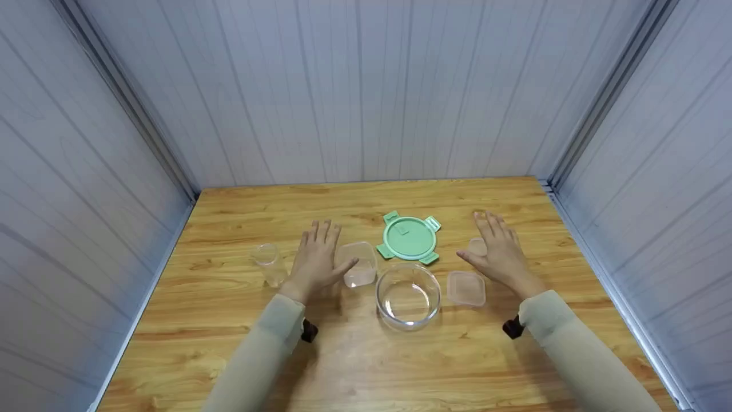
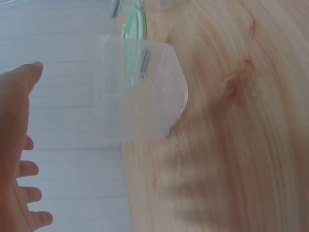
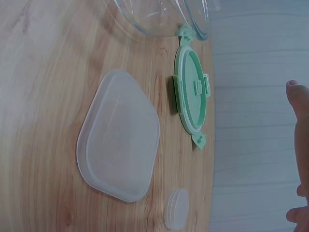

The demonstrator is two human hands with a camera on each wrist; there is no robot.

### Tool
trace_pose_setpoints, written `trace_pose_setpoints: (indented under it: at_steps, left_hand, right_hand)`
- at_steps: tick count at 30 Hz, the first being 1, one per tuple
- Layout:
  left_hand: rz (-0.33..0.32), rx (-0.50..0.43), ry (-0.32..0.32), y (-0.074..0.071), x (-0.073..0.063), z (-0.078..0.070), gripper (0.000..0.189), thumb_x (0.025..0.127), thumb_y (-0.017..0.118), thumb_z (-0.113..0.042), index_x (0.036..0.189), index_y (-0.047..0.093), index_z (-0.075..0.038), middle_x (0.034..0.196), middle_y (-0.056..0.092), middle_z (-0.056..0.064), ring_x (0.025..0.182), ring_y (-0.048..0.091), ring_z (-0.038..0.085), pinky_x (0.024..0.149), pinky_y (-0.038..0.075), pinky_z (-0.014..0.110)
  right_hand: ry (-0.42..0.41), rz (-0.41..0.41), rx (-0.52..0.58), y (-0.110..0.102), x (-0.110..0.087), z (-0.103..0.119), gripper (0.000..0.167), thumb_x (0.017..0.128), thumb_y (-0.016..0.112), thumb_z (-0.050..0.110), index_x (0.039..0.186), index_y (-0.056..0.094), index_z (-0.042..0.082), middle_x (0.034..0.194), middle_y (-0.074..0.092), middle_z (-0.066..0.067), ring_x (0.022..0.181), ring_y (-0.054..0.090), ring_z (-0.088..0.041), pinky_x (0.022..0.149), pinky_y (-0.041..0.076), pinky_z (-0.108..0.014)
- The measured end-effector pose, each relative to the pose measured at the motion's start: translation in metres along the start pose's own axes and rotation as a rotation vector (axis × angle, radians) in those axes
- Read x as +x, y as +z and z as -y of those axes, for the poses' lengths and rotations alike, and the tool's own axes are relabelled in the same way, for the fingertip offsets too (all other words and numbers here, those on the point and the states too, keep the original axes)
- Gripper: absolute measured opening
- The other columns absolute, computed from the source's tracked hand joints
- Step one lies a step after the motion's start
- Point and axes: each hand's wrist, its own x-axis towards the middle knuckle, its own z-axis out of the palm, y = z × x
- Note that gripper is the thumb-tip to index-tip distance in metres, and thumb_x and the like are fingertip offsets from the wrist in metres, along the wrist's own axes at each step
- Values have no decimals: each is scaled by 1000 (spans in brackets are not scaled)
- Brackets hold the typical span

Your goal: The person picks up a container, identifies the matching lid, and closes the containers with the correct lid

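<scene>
My left hand [image 1: 313, 260] hovers palm down with fingers spread, between a clear plastic cup [image 1: 270, 264] and a clear square plastic container [image 1: 360, 254]. In the left wrist view that container [image 2: 140, 92] stands upright, apart from the thumb. My right hand [image 1: 498, 252], also spread and holding nothing, is above a small round translucent lid [image 1: 477, 246], partly covering it in the head view. Beside it lies a square translucent lid [image 1: 466, 288]; the right wrist view shows this square lid [image 3: 120, 137] flat, with the round lid [image 3: 177, 209] near it.
A round glass bowl [image 1: 408, 303] stands in the middle of the wooden table [image 1: 366, 372]. Behind it lies a round green lid [image 1: 410, 237] with flaps folded outward. Pale panelled walls [image 1: 366, 91] enclose the back and both sides.
</scene>
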Motion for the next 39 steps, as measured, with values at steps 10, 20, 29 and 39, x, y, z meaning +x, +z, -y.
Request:
trace_pose_setpoints:
  at_steps: [10,20,29,39]
  left_hand:
    - [-73,-41,78,0,-3,-5,87,103,67,-56,161,44,5,165,46,31,154,42,52,129,35,63]
    - [-87,-120,70,-3,-4,-8,82,102,71,-53,157,51,4,160,53,29,147,52,49,123,44,62]
    - [-73,-175,50,-5,-3,-12,78,100,76,-47,155,53,3,154,59,26,141,59,47,118,50,61]
    - [-44,-276,18,-8,-5,-19,71,100,78,-42,152,56,2,147,63,26,133,63,44,113,54,58]
  right_hand:
    - [-38,-2,56,2,0,8,101,98,78,50,172,25,5,176,27,-27,163,24,-50,131,19,-73]
    - [-45,-3,156,8,2,11,96,98,81,44,169,33,1,174,33,-27,160,31,-53,128,27,-73]
    - [6,25,209,12,-1,17,93,99,81,41,167,34,-1,170,38,-29,157,34,-54,128,30,-71]
    - [50,51,313,16,0,21,93,99,82,38,168,33,0,172,37,-28,157,35,-54,128,29,-71]
